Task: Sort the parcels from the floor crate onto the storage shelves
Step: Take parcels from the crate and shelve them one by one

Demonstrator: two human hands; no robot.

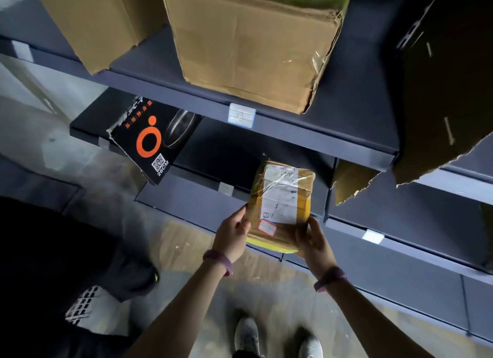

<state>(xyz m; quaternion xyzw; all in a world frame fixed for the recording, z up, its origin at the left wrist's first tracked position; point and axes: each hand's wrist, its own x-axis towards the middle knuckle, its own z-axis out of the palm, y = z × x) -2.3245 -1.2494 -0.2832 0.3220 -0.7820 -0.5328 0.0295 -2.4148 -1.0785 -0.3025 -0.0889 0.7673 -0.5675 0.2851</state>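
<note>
A small brown parcel [280, 205], taped and carrying a white shipping label and a red-bordered sticker, lies half onto the lower shelf [186, 197], its near end past the shelf's front edge. My left hand [233, 233] grips its near left corner. My right hand [314, 240] holds its near right corner from the side and underneath. Something yellow shows under the parcel's near end. The floor crate [85, 307] is a white lattice corner at lower left, mostly hidden.
A black box [152, 141] with an orange ring logo leans on the same shelf to the left. Large cardboard boxes [253, 45] stand on the upper shelf [346, 141]. A torn carton [442, 104] hangs at right. My shoes [248, 333] are on the floor below.
</note>
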